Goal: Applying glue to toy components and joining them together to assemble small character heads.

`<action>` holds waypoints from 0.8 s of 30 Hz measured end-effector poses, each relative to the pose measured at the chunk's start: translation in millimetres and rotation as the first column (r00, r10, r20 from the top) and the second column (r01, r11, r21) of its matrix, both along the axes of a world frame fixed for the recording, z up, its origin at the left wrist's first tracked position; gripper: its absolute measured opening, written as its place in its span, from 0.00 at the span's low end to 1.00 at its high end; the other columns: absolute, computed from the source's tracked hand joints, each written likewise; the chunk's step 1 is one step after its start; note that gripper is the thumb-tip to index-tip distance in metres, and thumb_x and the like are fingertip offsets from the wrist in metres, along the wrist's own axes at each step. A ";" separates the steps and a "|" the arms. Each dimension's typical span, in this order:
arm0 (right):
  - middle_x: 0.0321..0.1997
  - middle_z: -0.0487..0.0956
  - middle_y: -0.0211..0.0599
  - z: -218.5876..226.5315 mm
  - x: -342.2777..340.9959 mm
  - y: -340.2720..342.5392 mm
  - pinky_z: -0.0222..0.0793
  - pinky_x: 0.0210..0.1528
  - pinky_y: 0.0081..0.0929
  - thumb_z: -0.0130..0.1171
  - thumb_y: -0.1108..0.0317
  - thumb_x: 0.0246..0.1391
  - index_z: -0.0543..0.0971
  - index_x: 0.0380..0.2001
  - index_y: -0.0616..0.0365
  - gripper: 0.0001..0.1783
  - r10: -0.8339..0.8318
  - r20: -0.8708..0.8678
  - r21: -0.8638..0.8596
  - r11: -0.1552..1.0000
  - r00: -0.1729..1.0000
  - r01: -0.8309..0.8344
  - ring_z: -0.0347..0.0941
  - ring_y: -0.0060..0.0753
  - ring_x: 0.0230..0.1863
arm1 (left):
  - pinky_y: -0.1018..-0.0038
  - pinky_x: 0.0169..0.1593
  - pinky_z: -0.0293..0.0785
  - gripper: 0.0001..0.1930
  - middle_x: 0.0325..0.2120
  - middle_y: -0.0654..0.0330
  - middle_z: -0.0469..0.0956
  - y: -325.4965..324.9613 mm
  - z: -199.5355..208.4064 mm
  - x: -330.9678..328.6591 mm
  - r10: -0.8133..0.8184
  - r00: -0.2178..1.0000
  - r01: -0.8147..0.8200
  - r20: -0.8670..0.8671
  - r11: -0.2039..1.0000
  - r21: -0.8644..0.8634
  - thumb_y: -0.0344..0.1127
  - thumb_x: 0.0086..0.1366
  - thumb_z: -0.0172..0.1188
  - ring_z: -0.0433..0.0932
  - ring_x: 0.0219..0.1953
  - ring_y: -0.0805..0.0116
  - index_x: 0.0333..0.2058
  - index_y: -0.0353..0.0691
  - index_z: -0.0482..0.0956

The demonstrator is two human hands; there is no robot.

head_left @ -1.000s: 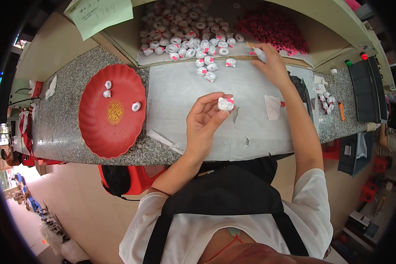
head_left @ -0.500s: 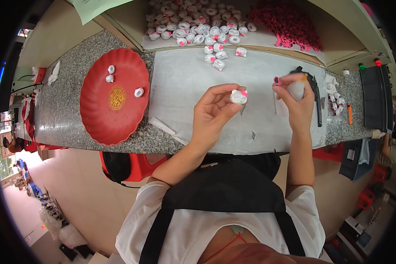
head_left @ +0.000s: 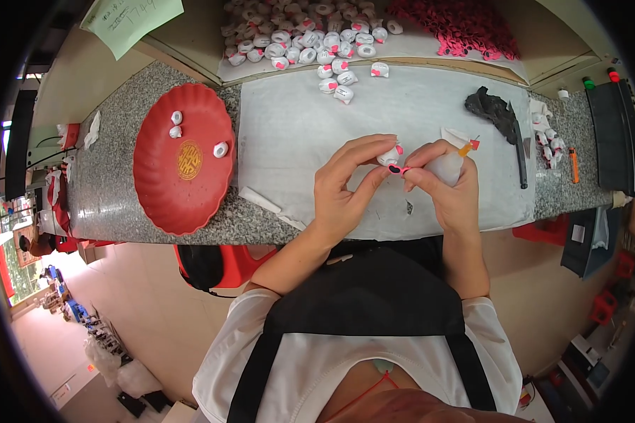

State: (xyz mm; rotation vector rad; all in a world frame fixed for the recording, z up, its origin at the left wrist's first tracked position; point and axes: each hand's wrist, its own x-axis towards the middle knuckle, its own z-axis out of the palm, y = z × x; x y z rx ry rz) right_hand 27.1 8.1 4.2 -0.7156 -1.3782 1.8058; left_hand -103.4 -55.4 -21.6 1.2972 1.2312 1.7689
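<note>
Between the thumb and fingers of my left hand point(head_left: 343, 185) is a small white toy head point(head_left: 389, 156) with a pink bow. My right hand point(head_left: 450, 194) pinches a small pink-and-black piece point(head_left: 397, 170), shaped like tiny sunglasses, just below the toy head. Tucked in that same hand is a translucent squeeze bottle point(head_left: 446, 169) with an orange nozzle and a thin tip pointing up and away. The left thumb tip is close to the pink-and-black piece; whether it touches is hard to tell. Both hands hover over a white sheet point(head_left: 289, 134) on the stone counter.
A red scalloped tray point(head_left: 159, 190) with 3 white heads stands at left. White heads point(head_left: 289, 53) pile up on the back shelf, beside a heap of pink pieces point(head_left: 466, 35). At right lie a crumpled black thing point(head_left: 492, 113), an orange stick point(head_left: 573, 166) and a dark bin point(head_left: 612, 134).
My right hand has come left and slightly down, bringing the pink-and-black piece and the bottle up to the toy head. The left hand has turned the head slightly. The view has shifted a little.
</note>
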 end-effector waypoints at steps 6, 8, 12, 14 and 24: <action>0.23 0.70 0.37 -3.4 -3.2 -0.8 0.63 0.23 0.17 0.54 0.81 0.37 0.69 0.21 0.64 0.05 -0.049 0.021 0.007 0.999 0.999 0.049 0.66 0.23 0.23 | 0.77 0.42 0.64 0.15 0.40 0.52 0.68 -0.8 0.1 -4.3 -0.037 0.995 0.040 -0.093 0.999 0.026 0.19 0.47 0.53 0.67 0.42 0.67 0.37 0.32 0.68; 0.23 0.70 0.36 -5.3 -3.1 -1.7 0.62 0.23 0.17 0.54 0.81 0.36 0.68 0.22 0.64 0.06 -0.040 0.032 0.023 0.999 0.999 0.039 0.66 0.22 0.23 | 0.76 0.42 0.64 0.15 0.40 0.51 0.67 -1.1 0.1 -4.7 -0.051 0.994 0.056 -0.099 0.997 0.051 0.20 0.47 0.53 0.67 0.42 0.67 0.37 0.32 0.68; 0.23 0.70 0.35 -12.3 -5.8 -4.2 0.61 0.22 0.16 0.55 0.82 0.35 0.67 0.25 0.61 0.10 -0.093 0.034 0.043 0.995 0.995 0.092 0.65 0.21 0.22 | 0.76 0.43 0.64 0.13 0.39 0.51 0.68 -0.9 2.9 -2.9 -0.145 0.968 0.143 0.203 0.989 0.028 0.21 0.49 0.52 0.67 0.42 0.68 0.37 0.31 0.68; 0.23 0.70 0.35 -14.2 -3.2 -3.9 0.61 0.21 0.15 0.55 0.82 0.34 0.67 0.26 0.61 0.12 -0.084 -0.006 0.078 0.993 0.996 0.085 0.64 0.20 0.21 | 0.77 0.43 0.65 0.13 0.39 0.53 0.69 -1.4 4.7 -2.7 -0.165 0.933 0.161 0.321 0.986 0.039 0.21 0.50 0.51 0.68 0.41 0.69 0.38 0.31 0.68; 0.24 0.71 0.37 -11.1 -4.3 -6.8 0.61 0.18 0.17 0.56 0.80 0.35 0.69 0.29 0.64 0.13 0.024 -0.087 -0.025 0.999 0.996 -0.026 0.65 0.23 0.18 | 0.77 0.43 0.65 0.12 0.37 0.53 0.70 -5.7 3.9 -3.6 -0.278 0.863 0.303 0.421 0.953 0.010 0.23 0.52 0.51 0.68 0.40 0.70 0.38 0.31 0.67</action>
